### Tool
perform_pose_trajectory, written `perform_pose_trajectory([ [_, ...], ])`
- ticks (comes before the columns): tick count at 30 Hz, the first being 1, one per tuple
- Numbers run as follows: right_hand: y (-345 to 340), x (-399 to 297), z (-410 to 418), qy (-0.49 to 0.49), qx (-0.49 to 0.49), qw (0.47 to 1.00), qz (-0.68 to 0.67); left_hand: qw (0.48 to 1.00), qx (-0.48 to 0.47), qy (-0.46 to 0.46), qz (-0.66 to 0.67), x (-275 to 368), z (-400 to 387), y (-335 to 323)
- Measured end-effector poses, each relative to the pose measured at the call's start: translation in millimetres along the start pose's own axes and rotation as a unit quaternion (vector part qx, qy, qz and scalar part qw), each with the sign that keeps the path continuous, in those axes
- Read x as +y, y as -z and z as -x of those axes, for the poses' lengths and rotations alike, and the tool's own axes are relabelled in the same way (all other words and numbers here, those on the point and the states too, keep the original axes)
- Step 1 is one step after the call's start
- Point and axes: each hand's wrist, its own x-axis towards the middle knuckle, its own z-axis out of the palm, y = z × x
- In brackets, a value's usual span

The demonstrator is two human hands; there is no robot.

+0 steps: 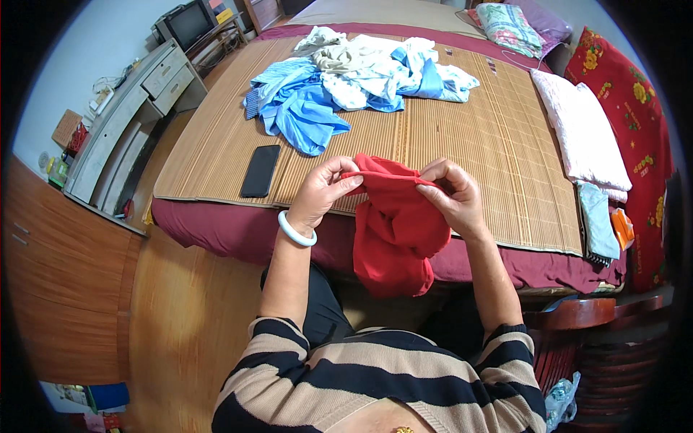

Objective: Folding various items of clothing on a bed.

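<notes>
A red cloth garment (398, 227) hangs between my two hands in front of the bed's near edge. My left hand (328, 189), with a pale bangle at the wrist, pinches the garment's upper left edge between thumb and fingers. At the upper right edge, my right hand (449, 192) pinches it the same way. The lower part of the red cloth droops in loose folds. Beyond it, a heap of crumpled blue and white clothes (352, 81) lies on the bamboo mat (465, 146). A black smartphone (260, 171) rests on the mat, left of my left hand.
Folded white bedding (579, 130) and a folded light-blue cloth (598, 219) lie along the bed's right side. Behind them stands a red floral panel (633, 119). A wooden chair (574, 319) is close at my right. At the left are a worn desk (124, 119) and a wooden cabinet (65, 270).
</notes>
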Motion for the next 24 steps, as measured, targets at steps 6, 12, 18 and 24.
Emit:
perform_pose_trajectory([
  [6,4.0,0.0,-0.3,0.012,0.005,1.000,0.003,0.989,-0.027,-0.145,0.034,12.3,2.5,-7.8],
  [12,2.7,-1.8,0.5,0.012,0.024,1.000,0.004,0.983,0.023,-0.181,-0.007,6.0,1.3,-1.9],
  [18,5.3,-9.1,-1.4,0.008,0.031,0.996,0.079,0.984,0.051,-0.151,-0.080,17.7,5.5,-8.0],
  [24,1.8,-17.5,-2.7,0.002,0.044,0.995,0.092,0.950,0.101,-0.237,-0.179,18.5,4.2,-4.9],
])
